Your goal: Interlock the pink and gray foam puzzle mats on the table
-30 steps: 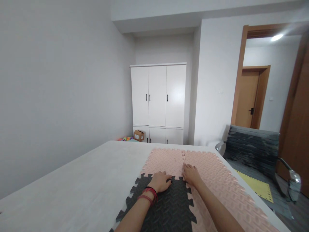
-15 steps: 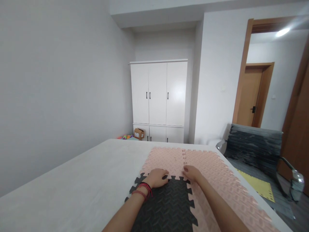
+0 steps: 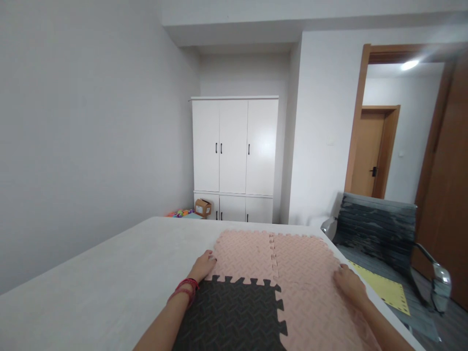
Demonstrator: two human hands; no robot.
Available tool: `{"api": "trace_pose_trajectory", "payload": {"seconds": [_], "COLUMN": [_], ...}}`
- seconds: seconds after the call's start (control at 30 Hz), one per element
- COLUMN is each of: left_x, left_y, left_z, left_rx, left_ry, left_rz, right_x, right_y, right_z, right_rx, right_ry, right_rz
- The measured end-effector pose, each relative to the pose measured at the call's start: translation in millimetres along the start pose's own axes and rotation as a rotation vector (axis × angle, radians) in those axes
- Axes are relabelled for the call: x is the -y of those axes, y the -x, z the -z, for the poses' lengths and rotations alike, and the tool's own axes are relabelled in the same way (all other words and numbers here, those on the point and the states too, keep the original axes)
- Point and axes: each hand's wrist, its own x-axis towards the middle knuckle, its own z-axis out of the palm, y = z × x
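Interlocking foam mat tiles lie joined on a pale table. Two pink tiles sit at the far side, one on the left and one on the right, and a dark grey tile sits nearest me. My left hand, with red and black bands on the wrist, rests on the left edge of the far left pink tile. My right hand lies flat on the right edge of the right pink tile, close to the table's side. Neither hand holds anything up.
A grey chair with a yellow sheet on its seat stands to the right of the table. A white cupboard stands at the far wall, with a cardboard box and bright toys at its foot. A doorway opens at the right.
Both hands have moved apart from the middle seam of the tiles. The left hand went to the left edge of the mat and the right hand to its right edge.
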Motion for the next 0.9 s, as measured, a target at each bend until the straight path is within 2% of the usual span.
{"api": "trace_pose_trajectory", "payload": {"seconds": [0.1,0.2,0.37,0.6,0.67,0.73,0.8,0.9], "left_x": [-4.1,-5.1,-7.0,-17.5,-30.3,-52.3,-82.6,-133.2], "left_y": [-3.1,-8.2,-9.1,-0.3,-0.1,0.0,0.1,0.9], "left_z": [-9.1,-11.9,-3.9,6.8,3.1,-5.2,-17.8,-42.1], "left_rx": [-0.013,-0.01,0.003,0.037,0.033,0.0,-0.026,0.049], "left_ry": [0.057,0.075,0.062,-0.092,-0.168,-0.228,-0.251,-0.233], "left_rz": [-0.03,-0.001,0.044,0.01,0.0,-0.049,-0.177,-0.462], "right_x": [-2.8,-8.0,-13.6,-11.5,-9.5,-7.2,-5.4,-4.4], "right_y": [-3.3,-8.6,-16.2,-15.9,-13.2,-10.4,-8.3,-7.5], "right_z": [-10.2,-15.5,-19.1,-21.1,-21.1,-21.2,-21.4,-22.4], "right_rx": [-0.005,-0.003,-0.005,-0.02,-0.026,-0.037,-0.054,-0.075], "right_ry": [-0.031,-0.048,-0.053,-0.037,-0.025,-0.006,0.01,0.018], "right_rz": [-0.022,-0.03,-0.013,0.003,0.009,0.016,0.025,0.035]}}
